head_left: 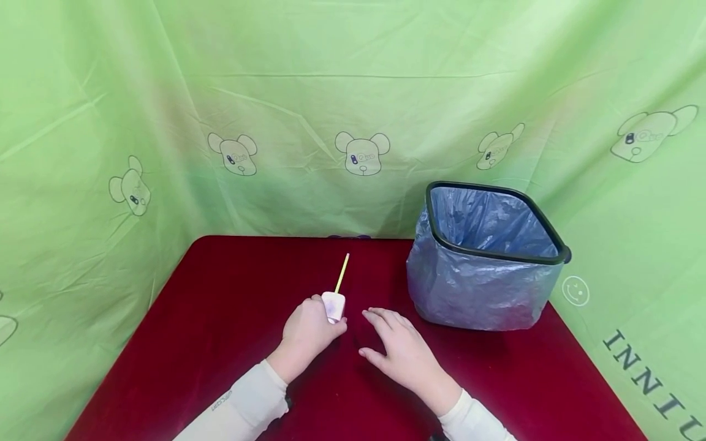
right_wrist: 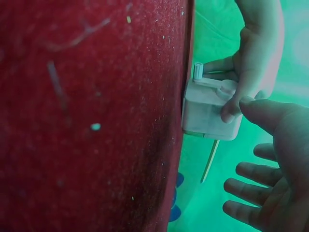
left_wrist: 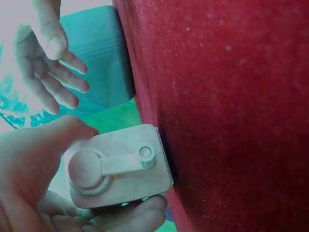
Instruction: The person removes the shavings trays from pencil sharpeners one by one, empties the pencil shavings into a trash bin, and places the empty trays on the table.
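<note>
A white hand-crank pencil sharpener [head_left: 333, 305] sits on the red table, gripped by my left hand [head_left: 309, 327], thumb on one side and fingers on the other. In the left wrist view its crank handle [left_wrist: 126, 163] faces back toward me. From the sharpener's far side sticks out a slim yellow pencil [head_left: 342, 273]; its inner end is hidden. To the right, my right hand [head_left: 402, 352] hovers apart from the sharpener with fingers spread and nothing in them. The right wrist view shows the sharpener [right_wrist: 210, 108] standing on the tabletop.
At the right of the table [head_left: 220, 294] stands a bin [head_left: 480, 294] with a black rim, lined with a translucent bluish bag. Green cloth [head_left: 298, 110] printed with bear heads hangs behind and along both sides. Small specks lie on the table surface.
</note>
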{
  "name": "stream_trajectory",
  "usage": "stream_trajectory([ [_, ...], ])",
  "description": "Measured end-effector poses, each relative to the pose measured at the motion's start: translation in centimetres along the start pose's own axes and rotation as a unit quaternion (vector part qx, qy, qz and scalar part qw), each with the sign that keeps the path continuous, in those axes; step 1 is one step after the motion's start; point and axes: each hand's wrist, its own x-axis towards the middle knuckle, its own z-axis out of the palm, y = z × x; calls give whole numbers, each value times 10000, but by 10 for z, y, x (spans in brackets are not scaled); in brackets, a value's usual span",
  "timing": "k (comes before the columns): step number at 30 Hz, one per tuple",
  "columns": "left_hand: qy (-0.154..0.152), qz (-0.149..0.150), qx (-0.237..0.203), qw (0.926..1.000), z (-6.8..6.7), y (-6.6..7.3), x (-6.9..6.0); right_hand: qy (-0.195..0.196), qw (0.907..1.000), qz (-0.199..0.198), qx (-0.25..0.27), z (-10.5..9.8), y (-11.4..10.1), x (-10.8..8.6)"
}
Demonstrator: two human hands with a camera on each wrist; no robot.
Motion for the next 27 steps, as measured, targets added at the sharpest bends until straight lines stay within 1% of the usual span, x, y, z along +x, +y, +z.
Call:
stream_trajectory([
  [5, -14, -48, 20, 10000, 0, -2, 0, -23, 10000, 40, -3, -1, 0, 0],
  [9, -20, 0, 52, 10000, -2, -5, 0, -40, 10000, 25, 27, 0, -1, 0],
  [14, -68, 67, -14, 10000, -7, -8, 1, -107, 9999, -49, -42, 2, -1, -1],
  [19, -202, 117, -132, 9996, -13, -9, 2, -49, 10000, 31, 69, 1, -2, -1],
  [27, -452, 469, 54, 9979, -24, -7, -2, -63, 9996, 125, 236, 0, -3, -1],
])
